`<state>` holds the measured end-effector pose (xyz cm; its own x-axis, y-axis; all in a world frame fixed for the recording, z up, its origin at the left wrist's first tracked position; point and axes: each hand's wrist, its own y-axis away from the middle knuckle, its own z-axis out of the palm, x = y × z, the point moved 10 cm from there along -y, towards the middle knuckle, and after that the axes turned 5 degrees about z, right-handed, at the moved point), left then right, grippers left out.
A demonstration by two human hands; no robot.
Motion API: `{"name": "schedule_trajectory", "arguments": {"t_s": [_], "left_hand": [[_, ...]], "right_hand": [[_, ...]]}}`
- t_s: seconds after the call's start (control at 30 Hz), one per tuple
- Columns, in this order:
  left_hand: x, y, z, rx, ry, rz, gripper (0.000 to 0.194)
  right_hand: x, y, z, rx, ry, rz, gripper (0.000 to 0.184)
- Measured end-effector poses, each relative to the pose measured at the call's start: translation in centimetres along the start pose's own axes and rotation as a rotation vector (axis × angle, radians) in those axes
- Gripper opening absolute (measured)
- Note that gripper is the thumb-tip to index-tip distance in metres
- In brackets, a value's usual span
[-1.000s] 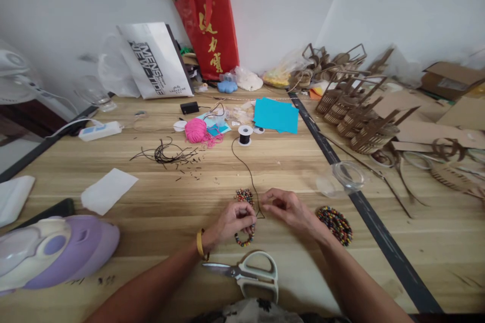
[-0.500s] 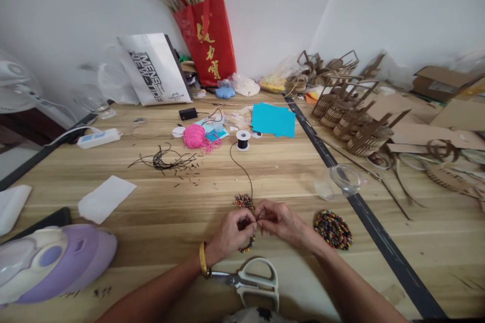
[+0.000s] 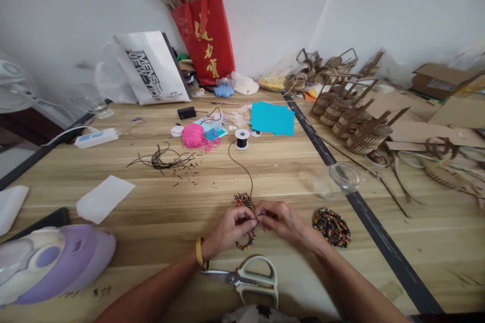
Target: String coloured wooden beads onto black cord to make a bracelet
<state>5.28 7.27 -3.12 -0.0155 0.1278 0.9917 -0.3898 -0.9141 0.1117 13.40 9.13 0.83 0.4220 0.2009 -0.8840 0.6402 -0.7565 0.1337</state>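
Observation:
My left hand point(image 3: 238, 223) and my right hand point(image 3: 278, 218) meet fingertip to fingertip, both pinched on a thin black cord point(image 3: 242, 166). The cord runs back to a white spool point(image 3: 242, 139) wound with black. A strand of multicoloured beads point(image 3: 246, 245) curves below my left fingers, and more small beads point(image 3: 242, 199) lie just beyond the hands. The cord's end between the fingertips is too small to make out. Scissors with pale handles point(image 3: 257, 278) lie below my hands, near my body. A coiled bead string point(image 3: 332, 227) rests to the right of my right hand.
Left of centre lie cut black cords point(image 3: 162, 159), a pink yarn ball point(image 3: 193, 135) and a white paper piece point(image 3: 106, 198). A purple-and-white device point(image 3: 71, 262) stands at the near left. A clear round container point(image 3: 344, 177) and woven baskets point(image 3: 358, 131) are on the right.
My fingertips stay together on the cord, with the left hand's fingers shifted slightly. The bead loop beneath it shows more clearly. The whole view has moved a little.

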Motion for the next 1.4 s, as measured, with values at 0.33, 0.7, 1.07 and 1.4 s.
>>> {"name": "schedule_trajectory", "arguments": {"t_s": [0.33,0.7,1.07,1.4], "left_hand": [[-0.1,-0.1,-0.4,-0.009,0.024,-0.045,0.038],[0.0,0.0,-0.6,-0.023,-0.019,-0.061,0.039],[1.0,0.0,-1.0,-0.028,-0.387,0.030,0.017],[1.4,0.0,-0.9,-0.107,-0.197,-0.029,0.026]], "right_hand": [[0.7,0.1,-0.3,-0.059,-0.120,0.052,0.011],[-0.3,0.2,0.2,-0.123,-0.120,0.064,0.013],[-0.2,0.4,-0.2,-0.127,-0.130,0.049,0.014],[0.1,0.1,-0.4,-0.130,-0.141,0.061,0.017]]}}
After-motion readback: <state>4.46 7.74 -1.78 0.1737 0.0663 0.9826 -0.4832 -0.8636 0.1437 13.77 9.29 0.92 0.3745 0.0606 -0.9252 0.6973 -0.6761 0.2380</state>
